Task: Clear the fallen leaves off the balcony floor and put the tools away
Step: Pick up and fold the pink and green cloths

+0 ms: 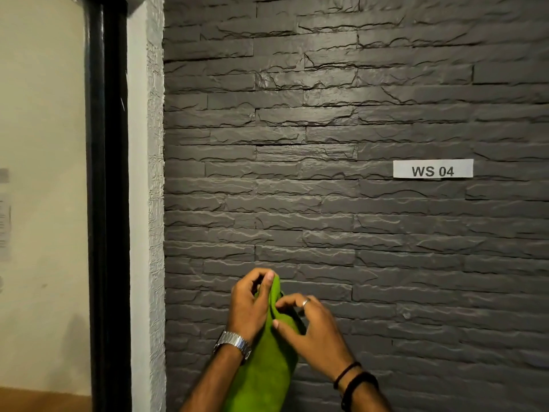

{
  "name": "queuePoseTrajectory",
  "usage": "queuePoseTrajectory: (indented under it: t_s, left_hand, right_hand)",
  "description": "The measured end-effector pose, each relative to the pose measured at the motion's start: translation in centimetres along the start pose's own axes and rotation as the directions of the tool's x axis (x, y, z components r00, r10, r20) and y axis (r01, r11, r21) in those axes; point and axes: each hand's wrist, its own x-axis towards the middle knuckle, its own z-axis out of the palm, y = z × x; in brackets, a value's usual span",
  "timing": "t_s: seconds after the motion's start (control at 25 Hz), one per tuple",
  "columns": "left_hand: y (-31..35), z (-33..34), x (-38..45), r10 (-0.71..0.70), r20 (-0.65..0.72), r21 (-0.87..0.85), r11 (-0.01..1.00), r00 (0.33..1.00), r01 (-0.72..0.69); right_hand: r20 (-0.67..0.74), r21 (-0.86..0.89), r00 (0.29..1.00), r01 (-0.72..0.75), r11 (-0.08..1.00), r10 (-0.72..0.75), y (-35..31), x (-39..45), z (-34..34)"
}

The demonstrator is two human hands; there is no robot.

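A bright green fuzzy cloth (267, 370) hangs in front of me, low in the middle of the view, running down out of the frame. My left hand (249, 304), with a metal watch on the wrist, grips its top edge with curled fingers. My right hand (309, 325), wearing a ring and dark wrist bands, pinches the cloth just below that, thumb and fingertips on the fabric. No leaves, broom or floor are in view.
A dark grey stone-textured wall (356, 129) fills the view close ahead, with a white label reading WS 04 (432, 168). To the left stands a black door frame (108, 203) and a pale cream wall (41, 144).
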Motion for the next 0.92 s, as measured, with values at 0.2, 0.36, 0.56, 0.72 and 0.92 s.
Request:
queuePoseTrajectory:
  t_s: [0.2,0.36,0.56,0.72,0.92]
  left_hand:
    - [-1.0,-0.9,-2.3,0.068,0.096,0.133,0.988,0.993,-0.081]
    - [-1.8,-1.6,-4.2,0.129,0.218,0.207,0.962,0.967,-0.175]
    - [-3.1,-1.8,-5.8,0.12,0.246,0.206,0.963,0.962,-0.173]
    - [-3.7,-1.8,-6.0,0.108,0.228,0.209,0.965,0.968,-0.157]
    - [-4.7,-1.6,-6.9,0.082,0.201,0.187,0.975,0.976,-0.121]
  right_hand:
    - [0.096,0.202,0.985,-0.16,0.966,0.143,1.0,-1.6,2.0]
    - [0.161,0.402,0.951,-0.306,0.863,0.263,1.5,-2.9,3.4]
    - [0.14,0.457,0.944,-0.33,0.826,0.3,2.4,-4.0,4.1]
    - [0.284,0.457,0.909,-0.408,0.79,0.305,3.2,-5.1,3.9]
    - [0.383,0.379,0.851,-0.498,0.78,0.358,4.0,-7.0,3.3]
